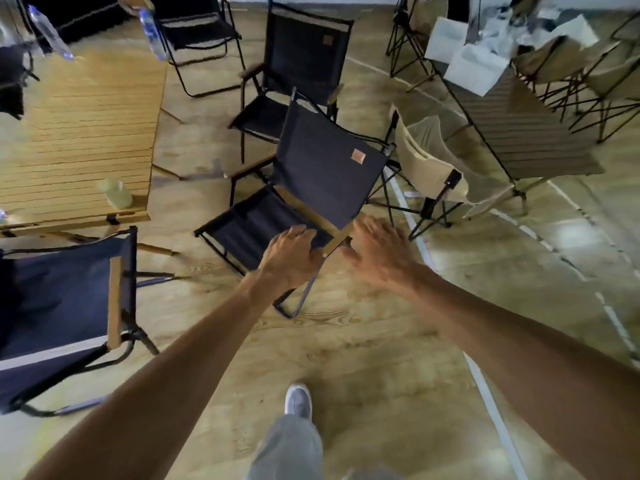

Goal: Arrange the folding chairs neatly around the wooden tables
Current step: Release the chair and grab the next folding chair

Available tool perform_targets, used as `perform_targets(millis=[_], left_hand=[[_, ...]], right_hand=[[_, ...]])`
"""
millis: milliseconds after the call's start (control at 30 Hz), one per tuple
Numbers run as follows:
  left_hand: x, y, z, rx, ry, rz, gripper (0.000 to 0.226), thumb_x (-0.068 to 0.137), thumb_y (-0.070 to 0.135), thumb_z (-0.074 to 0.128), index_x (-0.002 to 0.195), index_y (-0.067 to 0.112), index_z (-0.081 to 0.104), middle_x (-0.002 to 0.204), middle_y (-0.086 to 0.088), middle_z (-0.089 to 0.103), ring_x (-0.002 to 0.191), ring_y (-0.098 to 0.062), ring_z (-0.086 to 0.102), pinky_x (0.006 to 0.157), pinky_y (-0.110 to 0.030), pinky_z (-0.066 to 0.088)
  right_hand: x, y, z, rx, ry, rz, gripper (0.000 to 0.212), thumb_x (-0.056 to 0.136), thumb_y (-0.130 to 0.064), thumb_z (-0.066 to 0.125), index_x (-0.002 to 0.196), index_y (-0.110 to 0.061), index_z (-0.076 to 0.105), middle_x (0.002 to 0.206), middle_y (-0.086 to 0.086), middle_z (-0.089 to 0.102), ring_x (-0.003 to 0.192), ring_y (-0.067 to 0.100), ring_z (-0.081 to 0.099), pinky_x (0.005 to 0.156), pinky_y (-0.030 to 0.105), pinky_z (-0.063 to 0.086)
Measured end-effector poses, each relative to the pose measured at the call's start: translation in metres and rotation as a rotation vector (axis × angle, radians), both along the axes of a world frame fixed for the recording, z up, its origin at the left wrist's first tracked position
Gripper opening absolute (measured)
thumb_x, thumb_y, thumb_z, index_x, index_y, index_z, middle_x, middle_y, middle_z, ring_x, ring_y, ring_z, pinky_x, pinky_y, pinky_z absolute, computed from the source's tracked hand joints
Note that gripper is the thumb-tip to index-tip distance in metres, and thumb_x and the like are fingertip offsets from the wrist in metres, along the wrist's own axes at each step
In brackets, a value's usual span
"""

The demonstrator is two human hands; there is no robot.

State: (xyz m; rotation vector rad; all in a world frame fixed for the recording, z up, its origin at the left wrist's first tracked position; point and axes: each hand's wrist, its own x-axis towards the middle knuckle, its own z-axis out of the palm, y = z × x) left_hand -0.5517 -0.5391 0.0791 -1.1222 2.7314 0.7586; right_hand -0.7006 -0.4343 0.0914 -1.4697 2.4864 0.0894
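Left hand grips the tilted navy folding chair by its wooden armrest; right hand hovers spread beside it.

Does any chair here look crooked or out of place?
Yes. The dark chair in the middle leans sideways, its legs not flat on the floor, with the left hand on its armrest and the right hand open beside it. It is turned at an angle to the wooden table.
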Motion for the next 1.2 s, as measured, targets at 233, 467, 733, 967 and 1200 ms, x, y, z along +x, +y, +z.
perform_targets(millis=[233,467,733,967,1200], left_hand=[[-0.132,-0.052,0.013,0.102,0.020,-0.067,0.048,0.094,0.042,0.044,0.132,0.014,0.054,0.135,-0.008,0.055,0.120,-0.031,0.055,0.096,-0.042,0.047],[-0.289,-0.105,-0.011,0.152,-0.031,-0.096,0.064,0.095,0.048,0.042,0.144,0.007,0.044,0.148,-0.013,0.044,0.135,-0.029,0.043,0.110,-0.040,0.036],[-0.485,-0.143,-0.044,0.312,0.023,0.036,0.051,0.102,0.032,0.046,0.146,0.007,0.041,0.150,-0.015,0.043,0.137,-0.029,0.041,0.106,-0.033,0.035],[-0.605,-0.184,-0.084,0.422,0.007,0.132,0.053,0.103,0.027,0.042,0.150,0.006,0.032,0.154,-0.016,0.037,0.140,-0.029,0.036,0.109,-0.034,0.032],[-0.720,-0.271,-0.154,0.667,0.094,0.470,0.054,0.101,0.024,0.044,0.149,0.004,0.030,0.145,-0.016,0.046,0.124,-0.034,0.051,0.095,-0.037,0.044]], right_hand=[[-0.126,-0.048,0.007,-0.004,-0.033,-0.078,0.071,0.097,-0.056,0.039,0.154,-0.017,0.023,0.159,0.010,0.024,0.147,0.030,0.020,0.118,0.048,0.021],[-0.272,-0.102,-0.030,-0.014,-0.099,-0.061,0.072,0.096,-0.060,0.038,0.152,-0.017,0.024,0.160,0.010,0.023,0.146,0.032,0.022,0.116,0.050,0.024],[-0.464,-0.140,-0.078,0.105,-0.121,-0.061,0.067,0.098,-0.055,0.038,0.149,-0.014,0.026,0.157,0.016,0.027,0.145,0.034,0.025,0.116,0.051,0.026],[-0.584,-0.184,-0.132,0.232,-0.163,-0.070,0.057,0.099,-0.047,0.037,0.146,-0.015,0.028,0.155,0.014,0.030,0.142,0.033,0.031,0.115,0.048,0.027],[-0.671,-0.268,-0.197,0.381,-0.183,0.005,0.068,0.099,-0.045,0.042,0.154,-0.018,0.013,0.160,0.012,0.019,0.143,0.033,0.027,0.115,0.047,0.026]])
